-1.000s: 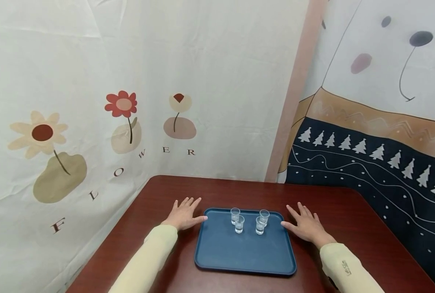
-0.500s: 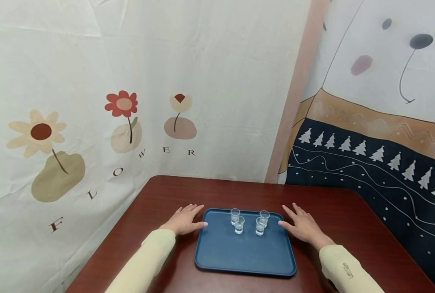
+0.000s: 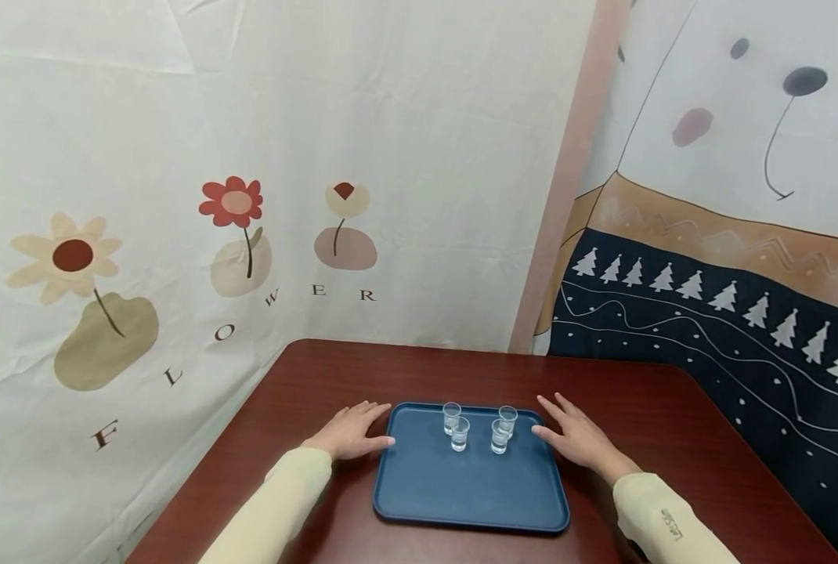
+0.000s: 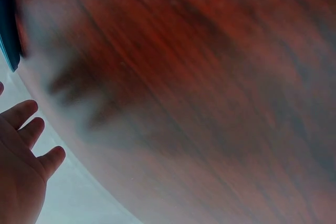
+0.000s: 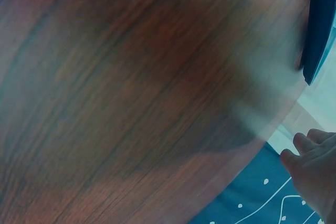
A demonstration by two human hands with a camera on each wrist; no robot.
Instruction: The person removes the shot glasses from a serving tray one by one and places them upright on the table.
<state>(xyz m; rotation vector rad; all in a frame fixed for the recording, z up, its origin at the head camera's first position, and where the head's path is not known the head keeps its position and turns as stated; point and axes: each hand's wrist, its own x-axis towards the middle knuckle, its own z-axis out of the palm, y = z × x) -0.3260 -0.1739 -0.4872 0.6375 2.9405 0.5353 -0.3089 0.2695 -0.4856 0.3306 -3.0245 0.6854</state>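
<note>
A blue rectangular tray (image 3: 470, 493) lies on the dark red wooden table. Toward its far side stand several small clear cups, in two pairs: a left pair with a front cup (image 3: 460, 435) and a right pair with a front cup (image 3: 500, 437). My left hand (image 3: 352, 432) is at the tray's left edge, fingers extended, thumb close to the rim. On the other side my right hand (image 3: 579, 437) has its fingers spread, its thumb tip overlapping the right rim in the head view. Each wrist view shows that hand's extended fingers and a sliver of tray edge (image 4: 7, 24).
The wooden table (image 3: 419, 368) reaches back to a pale wall cloth (image 3: 419, 157) with printed flowers. At the right hangs a dark blue cloth (image 3: 623, 329) with white trees and a bear print.
Both hands have moved slightly nearer the tray's sides and a little toward the person. The tray and cups have stayed in place.
</note>
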